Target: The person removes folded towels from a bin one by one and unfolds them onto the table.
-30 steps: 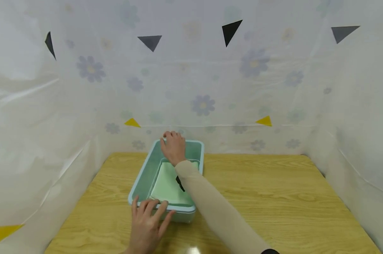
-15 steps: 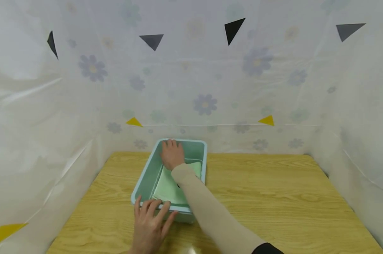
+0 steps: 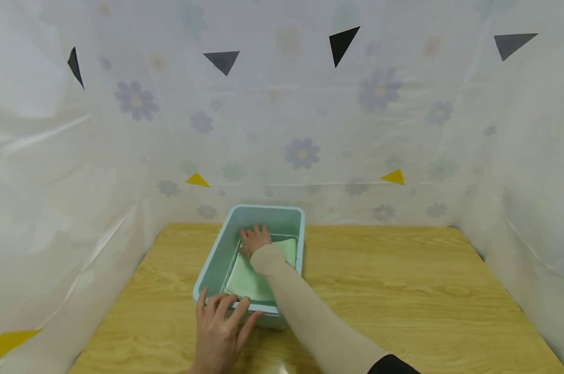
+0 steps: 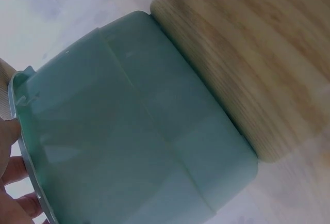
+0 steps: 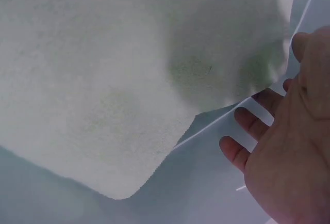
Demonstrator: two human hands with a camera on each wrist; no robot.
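While the left hand rests with spread, fairly straight fingers on the near rim of the teal bin, the right hand reaches down inside it, toward the far end. The bin stands on the wooden table left of the middle, its far end close to the table's back edge and its near end a little way in from the front edge. A folded pale green cloth lies flat on the bin's floor and fills most of it.

From the head view the right hand lies at the cloth's far edge, fingers loose and slightly spread. The right wrist view shows the hand open, its fingers extended over the bin's pale floor just beside the cloth, curled around nothing; whether the fingertips touch the cloth's edge cannot be told. A beige sleeve covers the right forearm, which crosses the bin's near right corner.

The left wrist view shows the bin's outer wall close up, with the fingertips of the left hand at its rim and the table behind.

Translucent sheeting printed with flowers and stuck with small triangles surrounds the table on three sides.
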